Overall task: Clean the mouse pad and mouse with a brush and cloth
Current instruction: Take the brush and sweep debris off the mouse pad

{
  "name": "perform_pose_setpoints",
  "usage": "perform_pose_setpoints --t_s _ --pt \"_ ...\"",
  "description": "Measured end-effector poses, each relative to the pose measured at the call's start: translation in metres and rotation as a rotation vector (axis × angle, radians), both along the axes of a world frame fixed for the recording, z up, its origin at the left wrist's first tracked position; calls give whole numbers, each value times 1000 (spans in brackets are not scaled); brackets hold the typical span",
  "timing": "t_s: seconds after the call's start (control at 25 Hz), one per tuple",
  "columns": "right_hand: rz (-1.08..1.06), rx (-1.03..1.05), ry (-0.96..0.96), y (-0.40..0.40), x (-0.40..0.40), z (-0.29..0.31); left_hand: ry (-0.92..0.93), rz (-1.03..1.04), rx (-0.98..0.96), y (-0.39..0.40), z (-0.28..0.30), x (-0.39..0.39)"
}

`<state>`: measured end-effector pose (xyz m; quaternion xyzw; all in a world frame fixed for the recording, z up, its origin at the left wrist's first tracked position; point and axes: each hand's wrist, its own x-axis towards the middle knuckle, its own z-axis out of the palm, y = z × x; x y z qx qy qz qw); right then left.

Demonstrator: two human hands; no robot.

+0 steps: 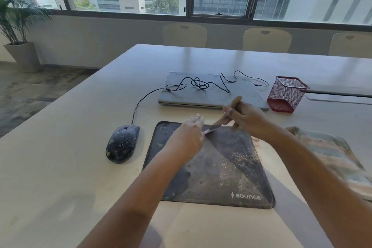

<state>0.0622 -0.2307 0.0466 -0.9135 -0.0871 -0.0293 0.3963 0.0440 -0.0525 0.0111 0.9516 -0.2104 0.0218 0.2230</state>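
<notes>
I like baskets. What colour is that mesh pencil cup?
Red mesh cup, seen in the head view.

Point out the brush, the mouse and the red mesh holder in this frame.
brush (233,106): head view, on the wooden handle above the right hand.
mouse (122,144): head view, on its dusty top shell.
red mesh holder (286,94): head view, on its front mesh wall.

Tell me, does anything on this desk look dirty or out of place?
Yes. Pale crumbs speckle the mouse pad and the mouse left of it, and the mouse's cable lies tangled across the closed laptop.
</notes>
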Motion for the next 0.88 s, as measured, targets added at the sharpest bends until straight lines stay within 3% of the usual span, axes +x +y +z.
perform_pose_setpoints --t_s 0.08,0.28,0.4,0.48,0.56,0.68,0.76,0.88 --pt "-42 -132 -39 -5 -1 3 11 -15 43 0 -1 2" --pt "5 -115 -77 8 -19 8 112 -22 189 6 -1 5" --pt "-5 -315 -67 5 -37 12 176 -74 369 4 0 7" --pt "-54 -380 -90 0 -48 20 157 -72 391 2 -1 6" --pt "-74 -307 -144 1 -57 25 131 -75 368 -1 -4 2" --pt "76 -75 -114 11 -73 16 137 -93 358 -7 -4 -2" --pt "94 -81 -100 9 -84 7 145 -89 381 -8 -1 -1" --pt "-45 -188 -197 -8 -83 1 114 -97 349 -9 0 -5"
